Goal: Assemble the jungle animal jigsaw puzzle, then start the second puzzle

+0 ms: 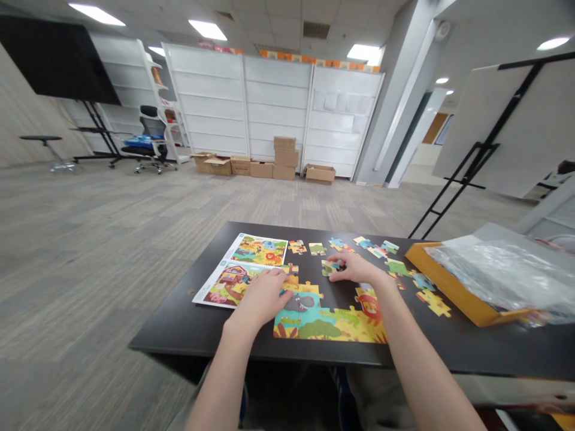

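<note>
My right hand [354,267] pinches a green and blue puzzle piece [327,267] at the table's middle, just above the joined part of a jigsaw puzzle [318,328]. That puzzle shows a hippo, a crocodile and a lion; my right forearm covers its right end. My left hand [265,293] lies with fingers stretched out over the right edge of a printed picture sheet [233,278], its fingertips at the puzzle's upper left. Loose pieces surround my right hand: a green one [317,249] beyond it, a yellow one [434,303] to its right, and several others.
On the right of the dark table [188,326] stands a yellow box [453,290] with clear plastic wrapping [503,269] in it. A whiteboard stand [467,173] rises behind. Cardboard boxes [284,158] and an office chair [150,140] are across the room.
</note>
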{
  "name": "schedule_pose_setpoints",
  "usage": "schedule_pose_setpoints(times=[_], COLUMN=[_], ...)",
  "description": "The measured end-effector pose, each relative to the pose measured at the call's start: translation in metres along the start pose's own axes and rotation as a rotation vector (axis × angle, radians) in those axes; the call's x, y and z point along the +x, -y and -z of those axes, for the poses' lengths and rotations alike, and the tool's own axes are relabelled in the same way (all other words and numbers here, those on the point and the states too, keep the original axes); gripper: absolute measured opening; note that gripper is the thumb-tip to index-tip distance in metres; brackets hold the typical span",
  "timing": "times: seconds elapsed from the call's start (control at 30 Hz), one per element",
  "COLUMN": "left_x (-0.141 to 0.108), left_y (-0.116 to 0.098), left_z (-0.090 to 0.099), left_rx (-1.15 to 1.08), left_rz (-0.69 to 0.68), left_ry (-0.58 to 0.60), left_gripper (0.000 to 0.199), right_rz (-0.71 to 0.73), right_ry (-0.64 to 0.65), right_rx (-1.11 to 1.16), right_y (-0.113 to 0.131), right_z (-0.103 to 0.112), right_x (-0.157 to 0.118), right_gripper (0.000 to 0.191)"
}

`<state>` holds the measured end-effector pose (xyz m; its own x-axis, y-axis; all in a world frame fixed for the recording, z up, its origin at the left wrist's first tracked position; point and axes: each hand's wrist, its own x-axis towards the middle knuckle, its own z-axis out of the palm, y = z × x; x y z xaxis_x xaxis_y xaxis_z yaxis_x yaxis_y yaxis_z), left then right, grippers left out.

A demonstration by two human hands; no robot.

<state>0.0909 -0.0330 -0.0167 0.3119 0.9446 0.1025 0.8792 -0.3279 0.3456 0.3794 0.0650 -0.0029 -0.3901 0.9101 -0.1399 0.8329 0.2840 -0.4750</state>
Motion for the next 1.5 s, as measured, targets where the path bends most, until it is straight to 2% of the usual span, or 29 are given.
schedule_pose_setpoints(times=[0.23,0.6,0.7,0.8,1.0,1.07,1.27,1.5], left_x=[-0.002,0.0,0.0,0.0,0.0,0.0,0.0,0.0], left_y=[-0.004,0.001,0.001,0.0,0.002,0.002,-0.004,-0.008], left_z=[0.003,-0.003,-0.002,-0.002,-0.004,-0.004,0.001,0.007], left_rx=[-0.006,0.002,0.001,-0.005,-0.013,-0.006,0.028,-0.003], left_rz=[0.011,-0.004,-0.004,-0.006,-0.009,-0.01,-0.009,0.0], left_ry=[0.001,-0.015,-0.008,-0.006,-0.009,-0.015,0.007,0.008], left_gripper=[0.028,0.029,0.03,0.029,0.029,0.028,0.03,0.026], right_rz=[0.134,0.22,0.23,0.188,-0.14,-0.128,0.099,0.197], right_ry=[-0.071,-0.154,-0.175,-0.235,-0.439,-0.461,-0.36,-0.154], right_rx=[-0.011,-0.102,-0.116,-0.135,-0.226,-0.216,-0.231,-0.345], right_y=[0.002,0.02,0.02,0.011,-0.017,-0.02,-0.005,0.033], right_z=[-0.014,-0.034,-0.033,-0.025,-0.002,-0.001,-0.003,0.009], right_x=[0.011,0.017,0.019,0.019,0.015,0.015,0.028,0.068], right_gripper=[0.059,0.052,0.043,0.031,0.034,0.032,0.025,0.024])
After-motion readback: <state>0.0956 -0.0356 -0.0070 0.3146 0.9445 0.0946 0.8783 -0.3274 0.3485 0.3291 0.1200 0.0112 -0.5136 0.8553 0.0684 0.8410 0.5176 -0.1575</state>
